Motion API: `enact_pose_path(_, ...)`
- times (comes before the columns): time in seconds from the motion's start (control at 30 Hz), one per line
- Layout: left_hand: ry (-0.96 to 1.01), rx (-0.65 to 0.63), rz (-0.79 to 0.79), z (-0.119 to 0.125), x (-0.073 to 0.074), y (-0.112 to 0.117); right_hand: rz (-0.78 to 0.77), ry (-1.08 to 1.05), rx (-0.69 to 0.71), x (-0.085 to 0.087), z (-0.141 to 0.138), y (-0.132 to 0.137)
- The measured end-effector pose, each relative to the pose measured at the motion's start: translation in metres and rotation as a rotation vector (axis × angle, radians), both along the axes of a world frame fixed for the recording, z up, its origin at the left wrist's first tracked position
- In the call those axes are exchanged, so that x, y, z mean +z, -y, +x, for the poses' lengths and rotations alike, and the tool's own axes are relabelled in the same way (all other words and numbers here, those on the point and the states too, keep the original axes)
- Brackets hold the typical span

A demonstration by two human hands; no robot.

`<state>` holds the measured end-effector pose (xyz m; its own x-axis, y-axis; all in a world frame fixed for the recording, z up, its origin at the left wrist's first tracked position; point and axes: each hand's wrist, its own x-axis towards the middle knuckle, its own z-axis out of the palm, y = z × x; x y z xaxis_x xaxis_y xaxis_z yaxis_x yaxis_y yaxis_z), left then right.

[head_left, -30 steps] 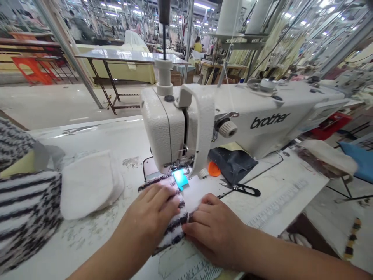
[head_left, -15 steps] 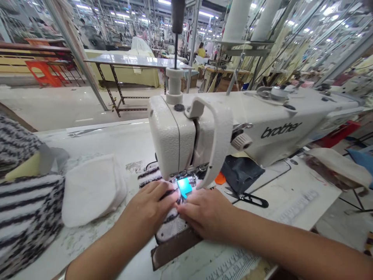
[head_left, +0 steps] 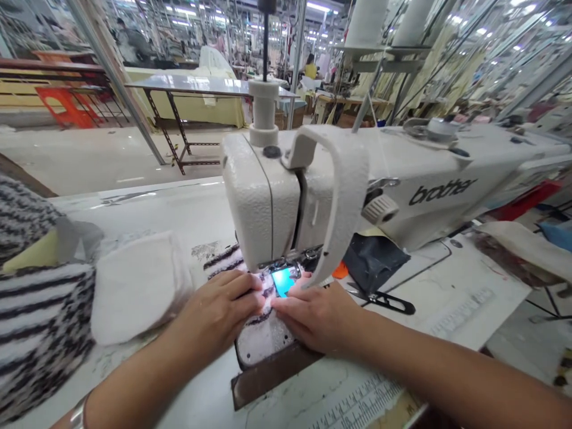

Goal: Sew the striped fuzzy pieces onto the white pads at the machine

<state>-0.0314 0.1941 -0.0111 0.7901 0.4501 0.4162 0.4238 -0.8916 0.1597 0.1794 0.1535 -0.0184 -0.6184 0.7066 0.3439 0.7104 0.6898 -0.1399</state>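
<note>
A striped black-and-white terry fabric piece [head_left: 263, 339] lies under the presser foot of a white Brother sewing machine [head_left: 263, 202], beside a glowing blue light [head_left: 283, 282]. My left hand [head_left: 218, 310] presses flat on its left side, with the fingertips close to the foot. My right hand [head_left: 317, 316] holds down the right side, almost meeting the left fingers. The needle area is mostly hidden by the machine's white guard [head_left: 344, 190]. To the left sit a stack of white padded rounds [head_left: 138, 289] and a pile of striped fabric [head_left: 42, 333].
Thread snips [head_left: 384, 302] and dark folded fabric [head_left: 373, 259] lie right of the machine. A brown strip [head_left: 272, 375] and a measuring tape [head_left: 357, 408] are set into the white tabletop [head_left: 201, 214]. Thread cones [head_left: 369, 24] stand above. A co-worker [head_left: 310, 68] sits far back.
The fabric has slid away from me under the foot, uncovering the brown strip. My hands have moved closer together near the needle, and the view has shifted slightly.
</note>
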Motion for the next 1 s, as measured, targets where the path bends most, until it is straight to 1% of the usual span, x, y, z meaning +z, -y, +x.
enact_pose_path(0.13,-0.004,0.061,0.016,0.003,-0.002,0.003,0.067,-0.078,0.007,-0.001,0.004,0.002)
enact_pose_path(0.37,-0.036,0.200,0.078,0.011,-0.003,0.005,0.121,-0.108,0.003,0.000,0.006,0.003)
enact_pose_path(0.47,-0.059,0.297,0.114,0.016,-0.007,0.009,0.142,-0.137,0.004,0.000,0.009,0.002)
enact_pose_path(0.6,-0.085,0.442,0.144,0.024,-0.012,0.014,0.152,-0.124,0.006,-0.001,0.012,-0.001)
enact_pose_path(0.7,-0.108,0.520,0.134,0.030,-0.013,0.019,0.152,-0.128,0.005,-0.003,0.014,-0.003)
enact_pose_path(0.8,-0.126,0.547,0.048,0.032,-0.007,0.022,0.157,-0.136,-0.001,-0.003,0.015,-0.005)
enact_pose_path(0.9,-0.126,0.477,-0.075,0.027,0.006,0.022,0.160,-0.123,-0.001,-0.001,0.016,-0.006)
enact_pose_path(0.93,-0.127,0.451,-0.096,0.024,0.010,0.021,0.159,-0.116,-0.004,0.000,0.017,-0.006)
enact_pose_path(1.0,-0.147,0.449,-0.076,0.017,0.016,0.018,0.159,-0.103,-0.007,0.002,0.018,-0.007)
